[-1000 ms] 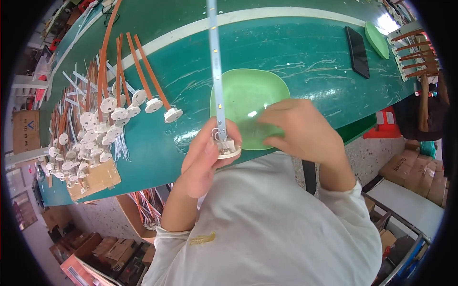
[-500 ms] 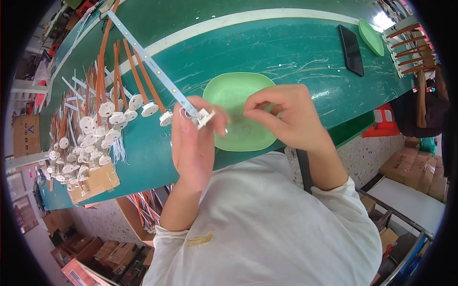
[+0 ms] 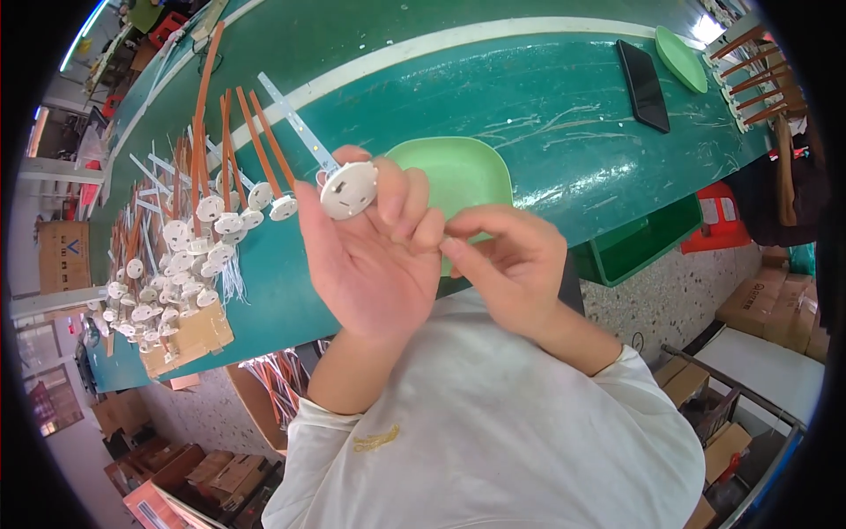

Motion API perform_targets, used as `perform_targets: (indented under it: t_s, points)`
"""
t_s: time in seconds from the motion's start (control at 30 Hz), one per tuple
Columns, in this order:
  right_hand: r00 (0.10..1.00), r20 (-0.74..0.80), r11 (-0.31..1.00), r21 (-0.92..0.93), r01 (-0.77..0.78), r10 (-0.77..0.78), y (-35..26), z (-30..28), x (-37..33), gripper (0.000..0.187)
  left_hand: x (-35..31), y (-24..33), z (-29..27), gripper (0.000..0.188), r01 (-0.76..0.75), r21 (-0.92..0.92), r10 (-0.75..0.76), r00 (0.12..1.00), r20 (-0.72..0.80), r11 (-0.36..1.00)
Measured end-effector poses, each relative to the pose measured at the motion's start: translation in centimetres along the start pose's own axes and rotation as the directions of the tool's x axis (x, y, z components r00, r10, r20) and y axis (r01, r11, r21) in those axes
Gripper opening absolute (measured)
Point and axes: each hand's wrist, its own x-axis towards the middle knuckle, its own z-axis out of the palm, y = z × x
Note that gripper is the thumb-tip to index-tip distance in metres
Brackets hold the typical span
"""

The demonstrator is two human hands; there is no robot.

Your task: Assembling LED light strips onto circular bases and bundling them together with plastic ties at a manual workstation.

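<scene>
My left hand [image 3: 370,264], palm turned up, grips an LED light strip board with a round white end cap [image 3: 349,192] between thumb and fingers. The narrow pale-blue strip [image 3: 300,128] with small yellow LEDs slants up and away to the left from the cap. The cap's flat, slotted face is turned toward me. Close against the left fingertips, my right hand [image 3: 520,264] is closed in a pinch; whatever it holds is too small to make out. Under and beyond both hands stands a light-green plastic bowl [image 3: 476,167], its near part hidden by them.
Many similar white-capped strips [image 3: 181,264], orange-brown and pale blue, stand crowded at the left beside a cardboard piece [image 3: 189,342]. A black phone [image 3: 643,85] and another green bowl [image 3: 680,60] lie far right. Below the table edge are a dark-green bin [image 3: 639,242] and a red stool [image 3: 724,216].
My left hand has rolled palm-up, turning the cap's face toward me and tilting the strip away. My right hand has moved left and nearer to me, up to the left fingers.
</scene>
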Motion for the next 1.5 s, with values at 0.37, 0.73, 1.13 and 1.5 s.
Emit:
perform_targets:
  t_s: [0.37,0.73,1.13,1.5]
  points:
    - [0.813,-0.038,0.721,-0.487,0.493,-0.581,-0.4,-0.4,1.0,0.012,0.3,-2.6,-0.3,0.041,-0.157,0.214,0.138,0.985,0.105,0.964]
    - [0.731,-0.11,0.659,-0.536,0.527,-0.674,-0.3,1.1,2.4,0.011,0.7,-4.3,-0.7,0.039,-0.153,0.443,0.078,0.98,0.184,0.884]
    - [0.679,-0.045,0.539,-0.647,0.539,-0.733,-1.5,-0.3,1.9,0.01,0.1,-4.2,0.6,0.043,-0.143,0.604,-0.012,0.969,0.245,0.784]
    - [0.987,0.148,0.488,-0.867,0.095,0.07,1.5,-8.0,6.1,0.017,-6.9,9.0,-8.5,0.023,-0.218,0.766,0.408,0.911,-0.062,0.605]
